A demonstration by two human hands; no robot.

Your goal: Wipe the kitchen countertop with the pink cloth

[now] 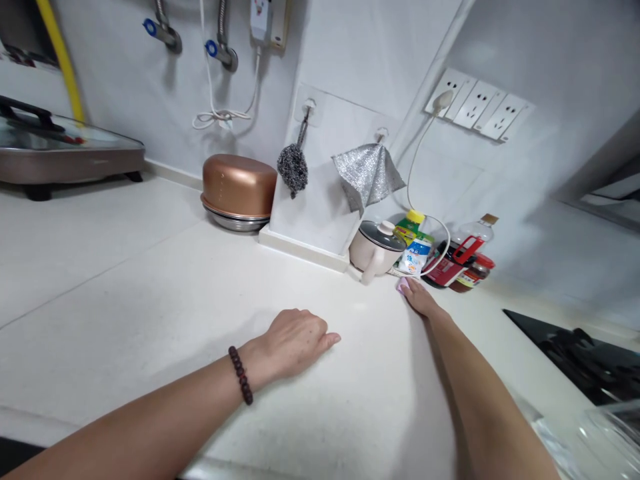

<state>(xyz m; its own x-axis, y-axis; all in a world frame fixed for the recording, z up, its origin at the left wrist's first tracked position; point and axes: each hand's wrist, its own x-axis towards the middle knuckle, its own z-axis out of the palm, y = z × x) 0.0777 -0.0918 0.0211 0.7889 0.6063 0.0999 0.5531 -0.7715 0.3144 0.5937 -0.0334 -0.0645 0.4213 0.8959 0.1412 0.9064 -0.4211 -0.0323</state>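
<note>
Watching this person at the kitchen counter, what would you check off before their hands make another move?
1. Left hand rests flat on the white stone countertop, holding nothing: ok.
2. Right hand presses a small pink cloth-like thing; grip: cannot tell.
3. Cream mini pot with grey lid stands upright, close beside the right hand: ok.
4. White power cord loops around the bottles near the fingers: not ok.
5. Black stove top apart from the right arm: ok.

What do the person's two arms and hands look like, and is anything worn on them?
Both forearms are bare, without sleeves or gloves. The left hand has a bracelet of dark round beads at its wrist. The right hand shows no ring, watch or bracelet.
</note>
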